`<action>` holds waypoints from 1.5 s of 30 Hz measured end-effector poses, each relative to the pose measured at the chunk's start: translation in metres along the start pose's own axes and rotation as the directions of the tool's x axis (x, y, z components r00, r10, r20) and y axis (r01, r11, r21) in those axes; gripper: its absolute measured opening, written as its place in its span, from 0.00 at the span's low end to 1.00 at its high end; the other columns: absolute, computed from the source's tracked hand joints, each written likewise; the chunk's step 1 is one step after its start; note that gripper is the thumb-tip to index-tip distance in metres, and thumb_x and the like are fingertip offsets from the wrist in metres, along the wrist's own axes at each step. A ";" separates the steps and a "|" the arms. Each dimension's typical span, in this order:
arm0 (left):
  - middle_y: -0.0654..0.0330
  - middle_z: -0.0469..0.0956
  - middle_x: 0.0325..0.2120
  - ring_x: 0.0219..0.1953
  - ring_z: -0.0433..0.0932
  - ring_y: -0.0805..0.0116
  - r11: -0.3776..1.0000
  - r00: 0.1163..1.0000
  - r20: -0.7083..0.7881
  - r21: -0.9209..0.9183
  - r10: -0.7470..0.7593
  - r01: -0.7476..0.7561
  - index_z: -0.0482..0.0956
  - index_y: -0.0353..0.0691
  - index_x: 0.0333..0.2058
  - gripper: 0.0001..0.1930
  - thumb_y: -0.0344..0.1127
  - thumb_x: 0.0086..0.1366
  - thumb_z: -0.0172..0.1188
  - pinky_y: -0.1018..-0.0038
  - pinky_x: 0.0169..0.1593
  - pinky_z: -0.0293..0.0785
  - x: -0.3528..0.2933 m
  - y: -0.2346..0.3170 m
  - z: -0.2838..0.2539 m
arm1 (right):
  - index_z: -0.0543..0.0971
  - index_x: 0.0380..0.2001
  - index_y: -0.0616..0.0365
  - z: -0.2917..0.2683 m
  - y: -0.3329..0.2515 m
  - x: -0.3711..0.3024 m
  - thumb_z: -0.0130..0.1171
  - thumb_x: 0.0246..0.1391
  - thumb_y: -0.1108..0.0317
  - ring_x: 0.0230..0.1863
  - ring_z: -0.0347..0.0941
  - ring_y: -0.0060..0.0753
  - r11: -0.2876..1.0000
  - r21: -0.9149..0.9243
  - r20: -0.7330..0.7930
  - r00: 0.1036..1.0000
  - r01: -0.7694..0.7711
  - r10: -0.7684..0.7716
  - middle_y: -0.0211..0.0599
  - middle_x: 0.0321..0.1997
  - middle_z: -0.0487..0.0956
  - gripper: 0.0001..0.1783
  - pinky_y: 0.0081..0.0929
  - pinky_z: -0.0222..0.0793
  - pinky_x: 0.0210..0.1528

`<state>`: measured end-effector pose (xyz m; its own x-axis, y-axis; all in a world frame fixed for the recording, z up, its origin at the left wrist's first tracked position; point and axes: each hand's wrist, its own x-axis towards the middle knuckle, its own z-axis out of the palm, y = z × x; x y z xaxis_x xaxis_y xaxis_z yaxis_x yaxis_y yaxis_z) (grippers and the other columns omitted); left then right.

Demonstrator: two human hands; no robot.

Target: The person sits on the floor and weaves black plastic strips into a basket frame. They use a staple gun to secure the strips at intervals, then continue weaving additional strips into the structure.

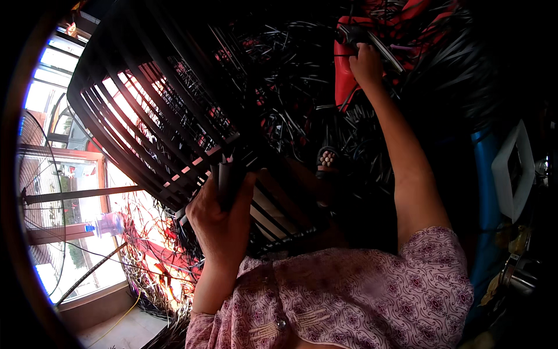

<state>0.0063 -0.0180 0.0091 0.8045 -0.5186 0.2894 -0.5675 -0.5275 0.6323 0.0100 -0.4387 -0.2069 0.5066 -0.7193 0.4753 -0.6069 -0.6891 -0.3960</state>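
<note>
Open room between black slatted frame (165, 102) and right forearm (407, 154), strips (285, 87) below

Slatted black frame (186, 110): one
Hands: two, left hand (218, 218) on the frame, right hand (367, 67) right of it
Round fan (24, 199): one, left of the frame
Blue-capped jug (109, 225): one, left of the frame

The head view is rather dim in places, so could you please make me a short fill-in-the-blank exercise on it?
1. The left hand is at the edge of a slatted frame coloured ____.
2. The bright surface just below the right hand is coloured ____.
3. The window is on the ____ side of the picture.
4. The tall shape beside the white frame is coloured ____.

Missing words: black; red; left; blue.
</note>
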 end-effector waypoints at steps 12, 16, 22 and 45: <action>0.55 0.73 0.19 0.20 0.75 0.60 0.999 0.999 0.030 -0.047 -0.017 0.019 0.76 0.36 0.28 0.09 0.28 0.52 0.70 0.70 0.26 0.69 0.003 -0.007 -0.009 | 0.73 0.52 0.62 0.060 0.040 0.068 0.60 0.52 0.67 0.55 0.76 0.55 0.900 -0.406 0.333 0.892 -0.158 0.307 0.55 0.54 0.78 0.24 0.52 0.72 0.55; 0.55 0.74 0.20 0.22 0.77 0.56 0.999 0.996 0.084 -0.035 -0.008 0.011 0.77 0.37 0.30 0.09 0.28 0.51 0.68 0.67 0.27 0.70 0.004 -0.006 -0.012 | 0.71 0.57 0.58 0.059 0.060 0.065 0.59 0.51 0.65 0.56 0.75 0.57 0.944 -0.298 0.384 0.887 -0.142 0.255 0.55 0.55 0.78 0.28 0.48 0.70 0.58; 0.54 0.73 0.20 0.22 0.76 0.53 0.993 0.991 0.071 0.024 0.117 -0.118 0.76 0.37 0.31 0.09 0.29 0.52 0.67 0.65 0.28 0.71 0.010 -0.004 -0.013 | 0.70 0.61 0.53 -0.017 0.064 0.057 0.60 0.45 0.61 0.52 0.78 0.48 0.987 -0.003 0.173 0.972 -0.162 0.160 0.52 0.50 0.80 0.35 0.38 0.72 0.54; 0.49 0.74 0.19 0.22 0.76 0.49 0.998 1.000 0.006 -0.066 0.013 -0.013 0.75 0.35 0.27 0.11 0.36 0.58 0.66 0.64 0.27 0.70 -0.003 -0.008 -0.017 | 0.83 0.36 0.59 -0.321 -0.155 -0.130 0.54 0.56 0.51 0.29 0.79 0.41 0.902 0.331 0.562 0.711 0.277 -0.424 0.42 0.30 0.82 0.21 0.31 0.71 0.32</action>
<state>0.0112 -0.0005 0.0155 0.7959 -0.5299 0.2930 -0.5647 -0.4750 0.6749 -0.1584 -0.2105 0.0448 0.9612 -0.2683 0.0645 -0.2047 -0.8501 -0.4852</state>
